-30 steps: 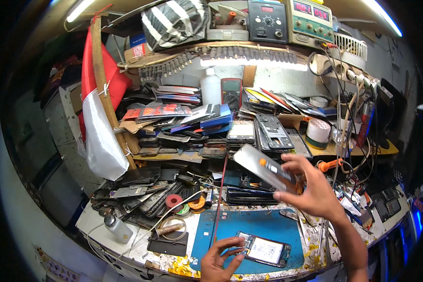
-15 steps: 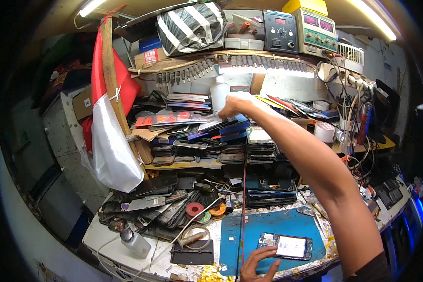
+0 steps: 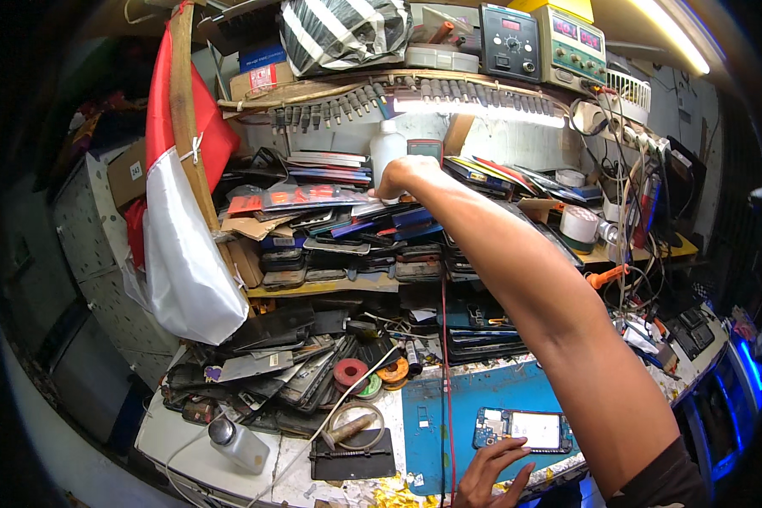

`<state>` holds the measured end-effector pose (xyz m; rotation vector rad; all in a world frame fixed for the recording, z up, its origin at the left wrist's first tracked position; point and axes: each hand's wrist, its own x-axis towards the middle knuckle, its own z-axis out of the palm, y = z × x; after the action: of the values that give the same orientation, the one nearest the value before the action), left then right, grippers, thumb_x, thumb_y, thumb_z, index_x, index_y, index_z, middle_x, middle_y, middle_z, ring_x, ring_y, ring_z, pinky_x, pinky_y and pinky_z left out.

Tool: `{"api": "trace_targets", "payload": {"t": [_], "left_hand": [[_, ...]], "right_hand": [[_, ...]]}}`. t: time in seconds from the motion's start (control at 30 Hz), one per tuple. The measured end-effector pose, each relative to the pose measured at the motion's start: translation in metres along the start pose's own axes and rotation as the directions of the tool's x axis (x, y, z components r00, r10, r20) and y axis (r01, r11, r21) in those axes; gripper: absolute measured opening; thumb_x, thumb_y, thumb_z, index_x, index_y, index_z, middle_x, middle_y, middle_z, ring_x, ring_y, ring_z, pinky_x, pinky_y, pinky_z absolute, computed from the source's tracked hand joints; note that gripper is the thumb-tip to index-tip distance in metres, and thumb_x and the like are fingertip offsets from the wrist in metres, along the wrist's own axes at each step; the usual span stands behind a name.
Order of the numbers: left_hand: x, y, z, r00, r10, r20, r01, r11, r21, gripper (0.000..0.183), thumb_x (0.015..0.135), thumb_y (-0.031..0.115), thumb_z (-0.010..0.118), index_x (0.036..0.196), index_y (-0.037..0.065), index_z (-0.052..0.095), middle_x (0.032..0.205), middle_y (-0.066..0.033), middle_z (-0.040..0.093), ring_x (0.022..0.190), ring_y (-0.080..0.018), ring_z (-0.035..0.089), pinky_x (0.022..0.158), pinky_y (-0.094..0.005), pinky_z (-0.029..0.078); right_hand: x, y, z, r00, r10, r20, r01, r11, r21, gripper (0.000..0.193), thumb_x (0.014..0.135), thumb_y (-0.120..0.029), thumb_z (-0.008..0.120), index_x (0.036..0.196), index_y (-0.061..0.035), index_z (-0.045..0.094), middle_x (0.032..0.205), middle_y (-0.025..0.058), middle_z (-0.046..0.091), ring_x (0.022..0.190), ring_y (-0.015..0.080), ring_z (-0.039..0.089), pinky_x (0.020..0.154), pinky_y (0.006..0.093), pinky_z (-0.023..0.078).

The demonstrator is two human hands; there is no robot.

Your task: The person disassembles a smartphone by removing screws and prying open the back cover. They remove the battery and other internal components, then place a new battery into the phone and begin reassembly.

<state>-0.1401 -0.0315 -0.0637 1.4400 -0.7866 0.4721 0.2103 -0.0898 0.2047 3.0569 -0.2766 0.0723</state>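
An opened phone (image 3: pixel 543 433), its white battery and circuit board showing, lies on a blue work mat (image 3: pixel 461 394). My left hand (image 3: pixel 491 476) rests at its near edge, fingers apart, with fingertips touching the phone or just beside it. Across the bench stretches my right arm, up to the crowded shelf. There my right hand (image 3: pixel 405 176) is closed, fingers curled downward in front of a white plastic bottle (image 3: pixel 389 146), above a pile of phone parts and flat packets (image 3: pixel 313 198). What its fingers grip, if anything, is hidden.
Old phones and covers (image 3: pixel 300 377) heap up on the bench's left, beside solder spools (image 3: pixel 350 372). A metal-capped bottle (image 3: pixel 239 444) stands near the front left edge. A red-and-white cloth (image 3: pixel 190 245) hangs by a wooden post. Cables (image 3: pixel 631 203) dangle at the right.
My right hand has shifted slightly left and lower along the shelf pile, beside the white bottle. My left hand stays by the phone. The whole view has shifted a little.
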Motion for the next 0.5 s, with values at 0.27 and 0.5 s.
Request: {"api": "trace_targets", "payload": {"t": [0.27, 0.5], "left_hand": [[-0.002, -0.01, 0.004, 0.999, -0.035, 0.004, 0.034, 0.987, 0.157, 0.032, 0.074, -0.001, 0.076, 0.103, 0.003, 0.062, 0.099, -0.0132, 0.067, 0.094, -0.027, 0.066, 0.081, -0.0349, 0.053], [-0.011, -0.012, 0.01, 0.965, -0.259, -0.046, 0.262, 0.926, 0.271, 0.032, 0.075, -0.001, 0.075, 0.105, -0.001, 0.063, 0.085, -0.012, 0.065, 0.068, -0.0211, 0.061, 0.062, -0.0319, 0.049]], "right_hand": [[-0.063, 0.046, 0.001, 0.647, -0.444, -0.62, 0.454, 0.877, -0.156, 0.041, 0.086, -0.04, 0.061, 0.1, -0.0011, 0.065, 0.087, 0.0259, 0.067, 0.082, 0.0429, 0.066, 0.072, 0.0505, 0.053], [-0.294, 0.185, 0.121, 0.733, -0.648, -0.208, 0.68, 0.703, 0.209, 0.041, 0.083, -0.043, 0.069, 0.101, -0.0069, 0.061, 0.086, 0.0105, 0.065, 0.084, 0.028, 0.066, 0.069, 0.0399, 0.051]]}}
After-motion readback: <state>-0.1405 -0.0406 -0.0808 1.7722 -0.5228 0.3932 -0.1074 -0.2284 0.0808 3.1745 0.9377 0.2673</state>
